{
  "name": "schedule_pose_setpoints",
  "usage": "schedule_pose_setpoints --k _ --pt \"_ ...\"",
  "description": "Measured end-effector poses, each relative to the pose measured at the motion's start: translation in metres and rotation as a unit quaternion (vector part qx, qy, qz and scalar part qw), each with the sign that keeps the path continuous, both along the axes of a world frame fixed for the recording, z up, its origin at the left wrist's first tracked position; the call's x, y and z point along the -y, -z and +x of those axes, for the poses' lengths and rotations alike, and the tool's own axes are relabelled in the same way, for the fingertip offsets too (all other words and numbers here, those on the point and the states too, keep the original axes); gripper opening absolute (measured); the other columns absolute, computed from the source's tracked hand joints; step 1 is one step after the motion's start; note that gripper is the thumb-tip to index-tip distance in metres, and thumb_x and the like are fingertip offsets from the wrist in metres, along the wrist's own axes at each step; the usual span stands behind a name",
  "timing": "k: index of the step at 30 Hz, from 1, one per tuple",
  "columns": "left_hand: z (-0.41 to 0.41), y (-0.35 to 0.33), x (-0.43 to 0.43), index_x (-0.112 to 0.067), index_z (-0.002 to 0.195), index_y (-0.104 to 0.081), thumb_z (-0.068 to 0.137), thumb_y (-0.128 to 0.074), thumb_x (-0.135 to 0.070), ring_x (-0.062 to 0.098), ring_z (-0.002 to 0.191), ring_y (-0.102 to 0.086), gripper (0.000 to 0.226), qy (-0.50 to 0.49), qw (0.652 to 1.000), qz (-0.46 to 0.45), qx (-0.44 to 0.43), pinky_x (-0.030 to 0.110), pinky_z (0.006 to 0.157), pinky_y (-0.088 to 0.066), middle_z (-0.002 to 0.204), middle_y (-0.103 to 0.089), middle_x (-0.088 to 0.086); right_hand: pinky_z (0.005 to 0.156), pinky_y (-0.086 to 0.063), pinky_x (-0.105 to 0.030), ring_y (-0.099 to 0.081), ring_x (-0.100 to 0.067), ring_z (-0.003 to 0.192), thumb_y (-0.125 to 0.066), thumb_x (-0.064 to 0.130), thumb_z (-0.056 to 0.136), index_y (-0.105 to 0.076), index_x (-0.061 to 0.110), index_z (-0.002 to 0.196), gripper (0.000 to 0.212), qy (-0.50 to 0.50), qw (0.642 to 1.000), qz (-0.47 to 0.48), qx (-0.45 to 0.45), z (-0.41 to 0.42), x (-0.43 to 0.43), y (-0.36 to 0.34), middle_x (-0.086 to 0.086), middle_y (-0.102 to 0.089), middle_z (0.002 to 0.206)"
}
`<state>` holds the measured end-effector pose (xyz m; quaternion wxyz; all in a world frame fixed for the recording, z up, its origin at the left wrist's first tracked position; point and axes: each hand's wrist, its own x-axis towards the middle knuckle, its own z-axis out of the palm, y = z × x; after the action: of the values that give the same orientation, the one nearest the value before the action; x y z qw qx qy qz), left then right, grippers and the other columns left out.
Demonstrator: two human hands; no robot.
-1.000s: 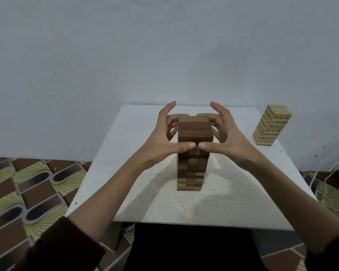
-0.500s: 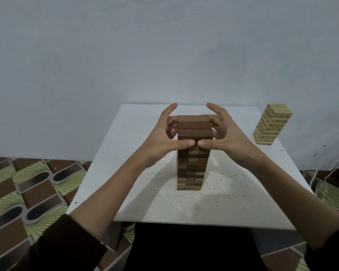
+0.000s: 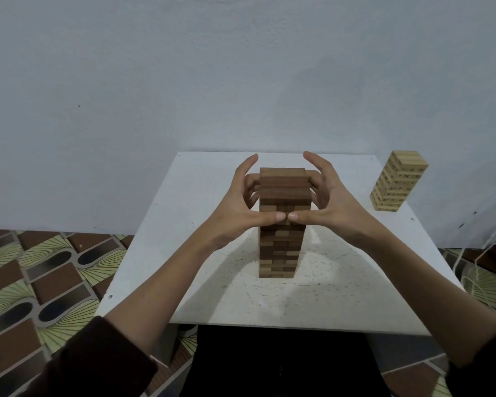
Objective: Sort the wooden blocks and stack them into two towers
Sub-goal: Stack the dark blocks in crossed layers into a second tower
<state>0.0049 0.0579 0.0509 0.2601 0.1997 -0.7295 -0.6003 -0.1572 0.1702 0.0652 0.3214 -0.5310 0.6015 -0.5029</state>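
A tall tower of dark brown wooden blocks (image 3: 281, 247) stands in the middle of the white table (image 3: 181, 253). My left hand (image 3: 235, 213) and my right hand (image 3: 330, 207) wrap its upper part from either side. Both thumbs lie across the front face, their tips meeting, and the other fingers curl behind the top layers. Both index fingers stick up free of the blocks. A shorter tower of light wooden blocks (image 3: 398, 181) stands at the table's back right corner, away from both hands.
A pale wall runs just behind the table. Patterned floor tiles (image 3: 40, 282) lie to the left, and white cords (image 3: 476, 262) hang off the right edge. A dark object sits below the table's front edge.
Both hands have drawn in closer around the dark tower's top. The thumbs slid toward each other across the front face and now touch at the tips.
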Motion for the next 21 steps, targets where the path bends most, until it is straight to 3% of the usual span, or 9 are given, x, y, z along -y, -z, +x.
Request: schedule_pose_setpoints --k 8,10,11,13,15,17,21 --pt "-0.001 -0.001 -0.003 -0.024 0.148 -0.014 0.065 -0.076 -0.008 0.011 0.121 -0.052 0.104 0.004 1.0 0.016 -0.017 0.048 0.11 -0.035 0.126 -0.053 -0.001 0.116 -0.025 -0.045 -0.04 -0.014 0.132 -0.084 0.024 0.064 -0.015 0.033 0.144 0.106 -0.004 1.0 0.006 0.006 0.0 0.001 0.0 0.003 -0.048 0.135" --pt "0.001 0.0 -0.004 -0.025 0.148 -0.014 0.064 -0.082 -0.023 0.009 0.125 -0.049 0.108 0.01 1.0 0.018 -0.014 0.044 0.112 -0.033 0.129 -0.051 -0.006 0.117 -0.023 -0.044 -0.039 -0.01 0.133 -0.084 0.032 0.062 -0.014 0.034 0.144 0.107 -0.011 1.0 0.011 0.013 0.002 -0.001 0.001 0.008 -0.047 0.137" --pt "0.002 -0.001 -0.007 -0.025 0.148 -0.013 0.063 -0.083 -0.041 0.009 0.129 -0.045 0.112 0.015 1.0 0.019 -0.013 0.04 0.113 -0.031 0.133 -0.048 -0.008 0.117 -0.022 -0.044 -0.037 -0.008 0.134 -0.082 0.042 0.061 -0.014 0.035 0.143 0.107 -0.011 1.0 0.01 0.026 0.004 -0.002 0.001 0.01 -0.045 0.139" --pt "0.001 -0.002 -0.012 -0.023 0.149 -0.015 0.067 -0.062 -0.075 0.011 0.138 -0.032 0.107 0.008 0.999 0.049 -0.02 0.032 0.115 -0.025 0.147 -0.036 -0.007 0.118 -0.02 -0.042 -0.032 -0.007 0.137 -0.07 0.069 0.059 -0.016 0.034 0.145 0.107 0.019 0.997 0.006 0.074 0.011 -0.003 0.002 0.012 -0.037 0.146" --pt "-0.002 -0.003 -0.018 -0.023 0.149 -0.021 0.083 -0.031 -0.076 0.01 0.143 -0.021 0.085 -0.02 0.992 0.117 -0.031 0.028 0.118 -0.012 0.154 -0.026 -0.009 0.119 -0.015 -0.04 -0.024 -0.008 0.141 -0.049 0.089 0.055 -0.016 0.031 0.148 0.115 0.053 0.988 0.008 0.142 0.019 -0.002 0.005 0.012 -0.027 0.153" --pt "-0.003 0.004 -0.019 -0.028 0.149 -0.023 0.078 -0.025 -0.079 0.007 0.144 -0.018 0.088 -0.024 0.986 0.159 -0.037 0.036 0.121 -0.005 0.154 -0.026 -0.013 0.119 -0.013 -0.042 -0.023 -0.012 0.142 -0.033 0.089 0.06 -0.023 0.027 0.149 0.108 0.054 0.983 0.003 0.176 0.028 -0.001 0.009 0.009 -0.028 0.154" --pt "-0.007 0.013 -0.028 -0.031 0.15 -0.018 0.061 -0.022 -0.095 0.012 0.144 -0.02 0.11 -0.039 0.99 0.133 -0.01 0.044 0.12 -0.012 0.156 -0.024 -0.005 0.114 -0.028 -0.037 -0.048 -0.008 0.126 -0.013 0.068 0.08 -0.049 0.022 0.129 0.076 0.053 0.98 -0.032 0.19 0.043 0.0 0.01 0.002 -0.057 0.131"
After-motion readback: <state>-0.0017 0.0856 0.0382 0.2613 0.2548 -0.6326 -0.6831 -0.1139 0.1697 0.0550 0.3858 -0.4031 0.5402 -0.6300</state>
